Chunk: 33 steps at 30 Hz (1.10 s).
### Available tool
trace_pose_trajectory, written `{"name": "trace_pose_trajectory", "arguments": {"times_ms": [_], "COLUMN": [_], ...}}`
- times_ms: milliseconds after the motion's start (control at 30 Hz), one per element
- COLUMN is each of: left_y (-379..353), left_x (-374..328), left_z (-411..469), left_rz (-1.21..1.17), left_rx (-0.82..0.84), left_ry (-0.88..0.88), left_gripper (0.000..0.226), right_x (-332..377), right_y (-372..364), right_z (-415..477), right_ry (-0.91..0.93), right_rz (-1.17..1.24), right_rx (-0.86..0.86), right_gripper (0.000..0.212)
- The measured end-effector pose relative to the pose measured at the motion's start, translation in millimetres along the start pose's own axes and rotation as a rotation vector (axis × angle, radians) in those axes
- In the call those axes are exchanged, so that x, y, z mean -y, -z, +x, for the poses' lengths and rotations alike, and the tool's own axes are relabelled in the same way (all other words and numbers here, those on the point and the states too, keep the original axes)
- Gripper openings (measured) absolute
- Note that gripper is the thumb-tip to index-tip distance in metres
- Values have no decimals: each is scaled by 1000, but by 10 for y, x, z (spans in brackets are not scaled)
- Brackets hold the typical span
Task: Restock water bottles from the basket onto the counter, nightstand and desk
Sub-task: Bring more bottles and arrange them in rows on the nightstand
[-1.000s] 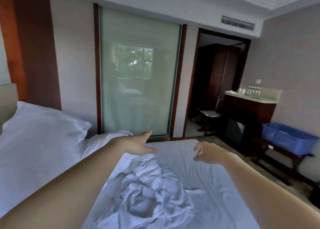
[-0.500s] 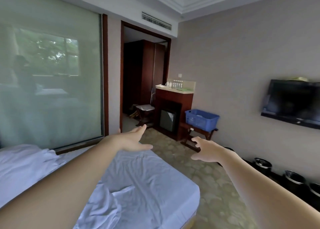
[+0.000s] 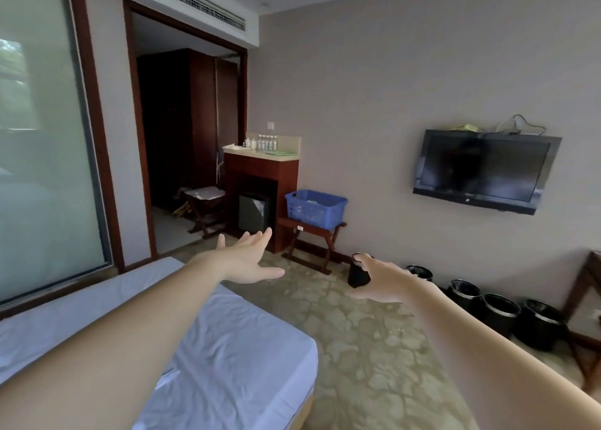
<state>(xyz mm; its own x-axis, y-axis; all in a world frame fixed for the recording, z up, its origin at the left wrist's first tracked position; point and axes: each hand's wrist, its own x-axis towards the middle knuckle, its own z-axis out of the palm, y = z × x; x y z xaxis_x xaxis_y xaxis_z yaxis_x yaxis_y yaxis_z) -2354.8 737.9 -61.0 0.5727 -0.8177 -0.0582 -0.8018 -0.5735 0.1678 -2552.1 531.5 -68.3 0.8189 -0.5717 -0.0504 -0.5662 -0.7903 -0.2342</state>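
A blue plastic basket [image 3: 314,209] sits on a wooden folding rack [image 3: 312,241] against the far wall. Just left of it stands a dark wood counter [image 3: 260,155] with a pale top, where several small water bottles [image 3: 267,143] stand in a row at the back. My left hand [image 3: 248,259] is stretched out in the air with straight, spread fingers and holds nothing. My right hand [image 3: 379,278] hangs in front of me with loosely bent fingers, also empty. Both hands are well short of the basket and counter.
The bed [image 3: 208,341] with a white sheet fills the lower left. Several black bins [image 3: 497,309] line the floor under a wall-mounted television [image 3: 481,172]. A wooden desk leg [image 3: 585,286] shows at the right edge. A mini fridge [image 3: 255,213] sits under the counter, a doorway [image 3: 182,130] beside it.
The view has swung right from the bed and pillows to the far wall, bringing the counter, basket, television and bins into view. Both hands stay raised and empty.
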Motion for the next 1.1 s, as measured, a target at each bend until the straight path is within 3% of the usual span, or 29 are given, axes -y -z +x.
{"name": "trace_pose_trajectory", "arguments": {"times_ms": [333,667,1100], "left_y": [185,139,-84], "left_x": [47,95,-691], "left_z": [1311,2704,4410], "left_rz": [8,-2,-30], "left_rx": [61,87,113], "left_ry": [-129,-257,-228], "left_gripper": [96,95,97], "right_x": [-233,-494,-1879], "right_y": [177,259,612], "right_z": [1059,2142,3501], "right_ry": [-93,-75,-99], "right_rz": [31,10,-35], "right_rx": [-29,-82,-77], "right_gripper": [82,86,94]}}
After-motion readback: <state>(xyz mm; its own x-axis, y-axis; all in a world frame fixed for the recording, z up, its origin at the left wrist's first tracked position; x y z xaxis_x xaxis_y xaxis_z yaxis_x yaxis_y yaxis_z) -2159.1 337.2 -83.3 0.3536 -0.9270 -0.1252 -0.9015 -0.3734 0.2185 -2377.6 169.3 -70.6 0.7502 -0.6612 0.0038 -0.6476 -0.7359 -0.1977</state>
